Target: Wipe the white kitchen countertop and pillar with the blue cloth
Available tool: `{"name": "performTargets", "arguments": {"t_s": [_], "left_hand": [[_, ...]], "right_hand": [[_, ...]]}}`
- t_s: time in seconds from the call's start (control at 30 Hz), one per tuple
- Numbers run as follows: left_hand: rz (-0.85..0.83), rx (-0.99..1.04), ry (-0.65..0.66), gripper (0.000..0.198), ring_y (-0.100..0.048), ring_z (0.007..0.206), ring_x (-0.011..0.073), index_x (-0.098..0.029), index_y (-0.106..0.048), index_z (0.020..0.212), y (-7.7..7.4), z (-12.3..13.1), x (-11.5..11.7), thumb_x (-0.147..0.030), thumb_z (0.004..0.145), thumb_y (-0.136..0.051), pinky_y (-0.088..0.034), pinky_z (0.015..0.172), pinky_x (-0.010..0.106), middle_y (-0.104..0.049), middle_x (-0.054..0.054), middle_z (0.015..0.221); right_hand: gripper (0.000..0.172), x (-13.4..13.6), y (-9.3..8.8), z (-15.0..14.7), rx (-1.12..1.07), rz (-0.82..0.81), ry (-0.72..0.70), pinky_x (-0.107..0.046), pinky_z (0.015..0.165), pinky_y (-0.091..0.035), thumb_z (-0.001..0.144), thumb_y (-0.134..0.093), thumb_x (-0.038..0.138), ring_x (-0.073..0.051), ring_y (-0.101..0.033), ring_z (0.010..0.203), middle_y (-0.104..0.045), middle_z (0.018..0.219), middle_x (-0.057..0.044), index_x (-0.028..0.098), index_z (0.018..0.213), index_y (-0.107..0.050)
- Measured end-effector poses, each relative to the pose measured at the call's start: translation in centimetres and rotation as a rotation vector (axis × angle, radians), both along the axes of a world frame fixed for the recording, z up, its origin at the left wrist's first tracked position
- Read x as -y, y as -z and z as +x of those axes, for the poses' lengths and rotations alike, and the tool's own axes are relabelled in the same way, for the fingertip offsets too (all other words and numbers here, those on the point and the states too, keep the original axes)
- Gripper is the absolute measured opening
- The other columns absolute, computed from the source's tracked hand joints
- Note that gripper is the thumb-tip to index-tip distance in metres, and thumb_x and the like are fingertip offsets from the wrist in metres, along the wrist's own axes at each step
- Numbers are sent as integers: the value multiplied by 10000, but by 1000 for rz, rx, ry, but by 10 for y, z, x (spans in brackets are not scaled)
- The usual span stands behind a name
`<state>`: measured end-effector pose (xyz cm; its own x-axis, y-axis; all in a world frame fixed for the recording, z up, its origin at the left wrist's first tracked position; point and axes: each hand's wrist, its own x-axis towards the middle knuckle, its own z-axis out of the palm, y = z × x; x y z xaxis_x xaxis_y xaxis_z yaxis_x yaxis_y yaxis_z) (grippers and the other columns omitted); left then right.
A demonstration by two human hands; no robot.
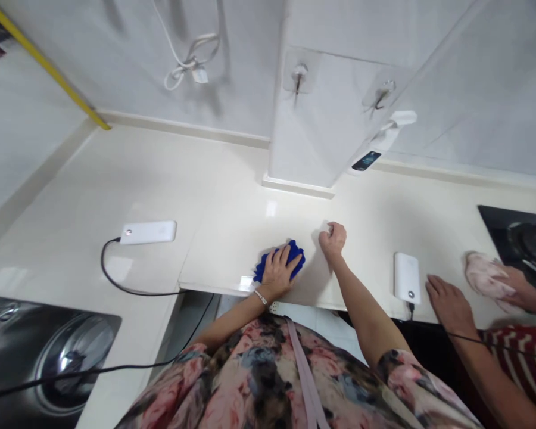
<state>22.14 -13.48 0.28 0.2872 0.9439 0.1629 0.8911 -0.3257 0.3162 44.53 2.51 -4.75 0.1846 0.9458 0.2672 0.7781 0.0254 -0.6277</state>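
My left hand (pixel 280 271) lies flat with fingers spread on a blue cloth (pixel 295 257), pressing it onto the cream countertop (pixel 232 232) near its front edge. My right hand (pixel 333 239) rests on the counter just to the right of the cloth, curled into a loose fist; something small and white may be in it, but I cannot make it out. A bracelet sits on my left wrist.
A white power bank (pixel 148 232) with a black cable lies at the left, another (pixel 407 277) at the right. Another person's hands (pixel 449 304) rest at the right, one on a pink cloth (pixel 485 275) by a black stove (pixel 524 238). A sink (pixel 49 351) sits front left; a white pillar (pixel 321 119) stands behind.
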Motion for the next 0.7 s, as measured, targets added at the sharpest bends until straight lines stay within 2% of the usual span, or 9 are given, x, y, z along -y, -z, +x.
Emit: {"name": "performTargets", "arguments": {"t_s": [0.23,0.37,0.5,0.7], "left_hand": [[28,76,411,553,-460,1435,333,-323,-563,1497,3,65,16,-448,961,-614,-306,1208,561,-445,144,1629],[11,74,530,506,-467,1435,309,-344,-592,1470,0,70,18,-448,975,-608,-311,1216,541,-484,128,1603],[-27,54,584,465,-493,1411,275,-399,-610,1452,-6,36,21,-404,987,-603,-329,1215,499,-490,78,1613],[-75,25,507,459,-523,1378,271,-440,-632,1429,-13,-55,16,-451,970,-625,-338,1220,489,-520,39,1594]], "right_hand": [[460,5,-6,31,-293,-54,-141,-413,915,-565,708,-537,264,-202,-602,889,-645,984,-47,201,1159,-602],[484,16,-10,40,-405,-47,-182,-469,1003,-559,742,-581,326,-223,-632,990,-653,1077,-74,191,1207,-594],[503,23,-13,41,-490,-45,-196,-514,1083,-517,770,-646,408,-247,-624,1069,-647,1141,-96,192,1221,-595],[458,21,-20,38,-602,-58,-193,-526,1078,-527,764,-695,418,-253,-657,1071,-674,1133,-105,203,1159,-607]]}}
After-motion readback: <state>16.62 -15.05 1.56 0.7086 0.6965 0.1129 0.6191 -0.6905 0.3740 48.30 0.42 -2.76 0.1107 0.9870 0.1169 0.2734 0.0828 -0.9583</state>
